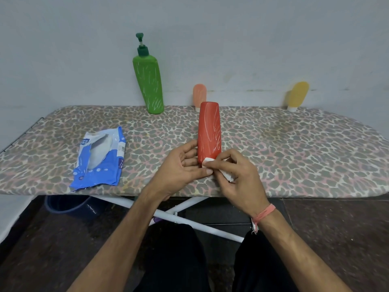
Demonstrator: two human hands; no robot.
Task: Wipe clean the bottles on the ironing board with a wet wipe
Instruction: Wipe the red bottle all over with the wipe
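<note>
On the ironing board (273, 144), the red bottle (209, 131) is gripped by the left hand (181, 167); the wet wipe (219, 169) is pinched in the right hand (235, 175). Scribbles could be smeared if wiped lightly.

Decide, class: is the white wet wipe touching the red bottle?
Touching. The head view shows the wet wipe, pinched in the right hand, pressed against the lower end of the red bottle, with no gap between them.
</note>
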